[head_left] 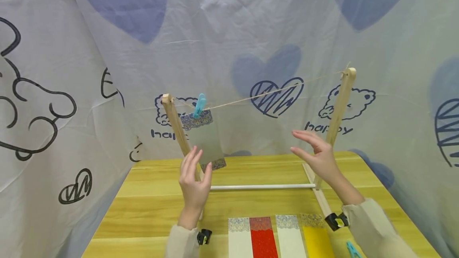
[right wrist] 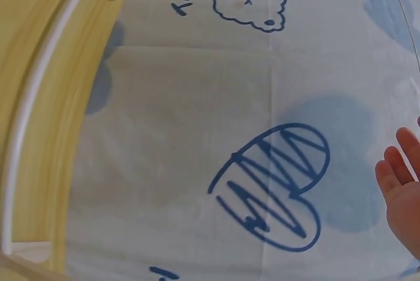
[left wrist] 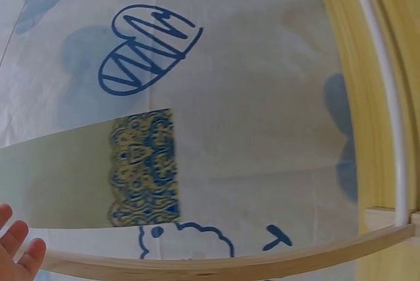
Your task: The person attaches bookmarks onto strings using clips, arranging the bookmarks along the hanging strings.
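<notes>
Both hands are raised with the thumbs held wide of the fingers: the left hand (head_left: 195, 180) overlaps the left post of the wooden frame (head_left: 340, 104) in the head view, and the right hand (head_left: 319, 156) is by the frame's right post. Behind the frame hangs a pale cloth (head_left: 215, 19) printed with blue hearts, bears and lettering. Under the frame is a yellow wood-grain counter (head_left: 143, 198). On the frame, a white rod (head_left: 263, 187) joins the two sides low down, and a thin string (head_left: 247, 99) runs between the post tops. Near the frame's left post, a pale card (head_left: 206, 140) with patterned bands at top and bottom hangs from the string; whether the left fingertips touch it, I cannot tell. In front of the frame, from left to right, lie a white card (head_left: 239, 244), a red card (head_left: 264, 244), a second white card (head_left: 291, 244) and a yellow card (head_left: 318, 244), each with a patterned top band. Smallest are the blue clips: one clip (head_left: 199, 106) pinches the hanging card to the frame's string, another clip (head_left: 353, 250) lies before the frame, right of the yellow card.
</notes>
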Demonstrator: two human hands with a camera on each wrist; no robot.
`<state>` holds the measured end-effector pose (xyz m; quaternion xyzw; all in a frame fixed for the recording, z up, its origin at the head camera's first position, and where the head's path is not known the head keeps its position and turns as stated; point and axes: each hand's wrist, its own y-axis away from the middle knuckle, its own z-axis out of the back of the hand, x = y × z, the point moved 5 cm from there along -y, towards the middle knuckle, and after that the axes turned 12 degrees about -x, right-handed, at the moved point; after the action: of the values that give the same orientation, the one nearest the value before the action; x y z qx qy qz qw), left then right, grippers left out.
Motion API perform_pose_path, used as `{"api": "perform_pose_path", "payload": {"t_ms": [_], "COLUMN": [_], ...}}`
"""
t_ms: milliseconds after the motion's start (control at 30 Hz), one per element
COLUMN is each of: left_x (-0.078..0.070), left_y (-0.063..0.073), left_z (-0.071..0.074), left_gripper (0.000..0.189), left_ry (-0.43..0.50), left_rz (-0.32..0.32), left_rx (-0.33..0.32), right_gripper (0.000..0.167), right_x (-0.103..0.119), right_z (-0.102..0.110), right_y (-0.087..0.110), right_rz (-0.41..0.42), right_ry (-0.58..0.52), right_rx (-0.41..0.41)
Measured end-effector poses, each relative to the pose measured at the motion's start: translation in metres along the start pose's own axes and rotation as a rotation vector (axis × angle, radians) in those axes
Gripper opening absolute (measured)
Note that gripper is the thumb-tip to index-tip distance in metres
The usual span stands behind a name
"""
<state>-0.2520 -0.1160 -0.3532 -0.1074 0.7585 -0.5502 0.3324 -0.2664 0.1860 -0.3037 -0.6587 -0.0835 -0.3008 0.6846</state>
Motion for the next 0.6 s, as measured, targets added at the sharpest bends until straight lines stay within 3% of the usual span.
{"api": "perform_pose_path", "payload": {"t_ms": [100,367,600], "left_x": [0.001,0.006,0.008], "left_y": [0.007,0.027,0.048], "left_z": [0.002,0.002,0.002], "left_gripper": [0.037,0.036,0.036], "left_ry": [-0.008,-0.031,-0.042], "left_rz": [-0.019,0.008,-0.023], "left_rx": [-0.003,0.046,0.082], "right_gripper": [0.044,0.046,0.043], "right_x": [-0.003,-0.014,-0.025], "right_z": [0.005,0.021,0.034], "right_y": [0.009,0.037,0.063], "right_rz": [-0.007,-0.048,-0.11], "right_ry": [0.015,0.011,-0.017], "right_rx": [0.001,-0.013,-0.032]}}
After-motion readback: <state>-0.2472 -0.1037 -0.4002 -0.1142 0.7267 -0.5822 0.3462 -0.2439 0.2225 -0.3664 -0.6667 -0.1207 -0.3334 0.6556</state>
